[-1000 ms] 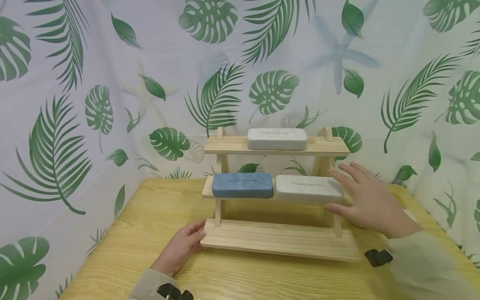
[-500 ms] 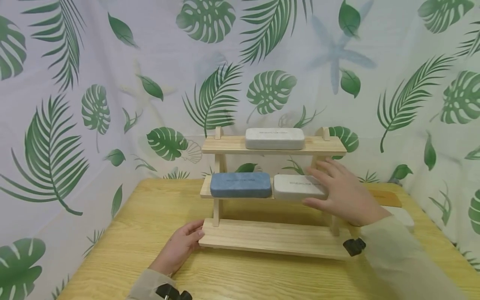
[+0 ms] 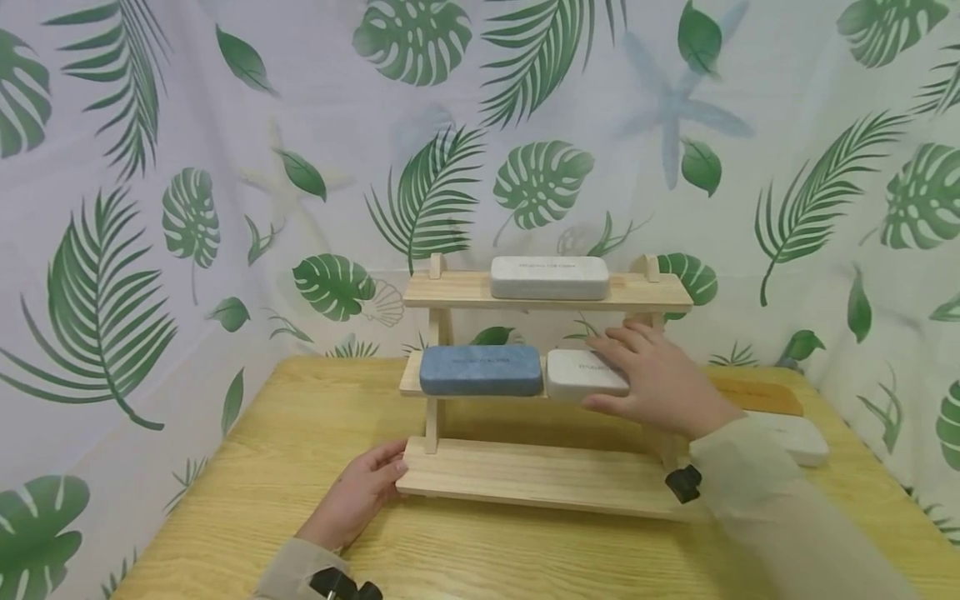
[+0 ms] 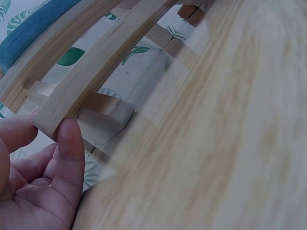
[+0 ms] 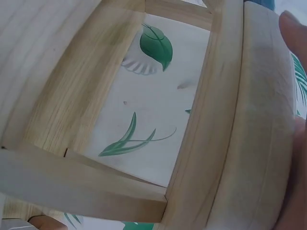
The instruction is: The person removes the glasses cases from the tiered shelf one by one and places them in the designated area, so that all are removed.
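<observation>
Green-leaf-printed white cloth (image 3: 330, 217) backed the yellow wood-grain table (image 3: 330, 417)!
On the middle tier of the pale wooden stand (image 3: 540, 473), the white rounded oblong case (image 3: 576, 380) ran lengthwise left to right, lettering up; left hand (image 3: 360, 493) pinched the stand's end, right hand (image 3: 663, 383) covered the case, clamped or not, couldn't tell.

Bare, smooth, matt wood with fine straight grain is shown throughout the pale three-tiered display rack (image 3: 540, 479). The white rounded oblong case on the middle tier (image 3: 581, 381) is finished smooth and matt; the blue rounded oblong case (image 3: 481, 372) is faintly mottled, likewise matt. The yellow counter (image 3: 315, 425) is patterned with wood grain and lightly glossed. The white leaf-printed backdrop (image 3: 337, 221) is softly creased, like cloth.
</observation>
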`<state>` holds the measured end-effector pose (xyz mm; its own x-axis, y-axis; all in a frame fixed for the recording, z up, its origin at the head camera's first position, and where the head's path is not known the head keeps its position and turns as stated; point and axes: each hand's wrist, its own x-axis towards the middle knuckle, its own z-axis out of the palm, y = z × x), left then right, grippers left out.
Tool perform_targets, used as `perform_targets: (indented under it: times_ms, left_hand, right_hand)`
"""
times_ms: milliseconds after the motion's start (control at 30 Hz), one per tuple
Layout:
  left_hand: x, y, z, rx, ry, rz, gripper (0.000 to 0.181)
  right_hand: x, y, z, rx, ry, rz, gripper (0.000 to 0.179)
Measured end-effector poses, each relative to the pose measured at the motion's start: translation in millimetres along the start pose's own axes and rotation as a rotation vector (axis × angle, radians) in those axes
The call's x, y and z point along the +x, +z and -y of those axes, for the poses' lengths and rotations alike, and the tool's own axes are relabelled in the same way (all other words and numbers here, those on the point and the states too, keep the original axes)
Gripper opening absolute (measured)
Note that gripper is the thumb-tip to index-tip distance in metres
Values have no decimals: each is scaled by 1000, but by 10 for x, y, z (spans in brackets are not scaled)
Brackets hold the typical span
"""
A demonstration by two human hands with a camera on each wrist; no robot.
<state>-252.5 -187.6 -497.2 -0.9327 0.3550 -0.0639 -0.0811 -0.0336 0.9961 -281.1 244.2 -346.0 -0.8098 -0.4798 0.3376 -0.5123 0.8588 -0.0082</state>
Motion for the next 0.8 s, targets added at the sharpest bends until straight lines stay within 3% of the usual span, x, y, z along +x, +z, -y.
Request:
perform_targets:
  times_ms: [367, 800]
  left_hand:
    - [-2, -39, 17, 5, -6, 14, 64]
    - [-6, -35, 6, 23, 3, 13, 63]
  right_hand:
    - [37, 60, 59, -40, 81, 126, 111]
    - [33, 84, 74, -92, 74, 98, 114]
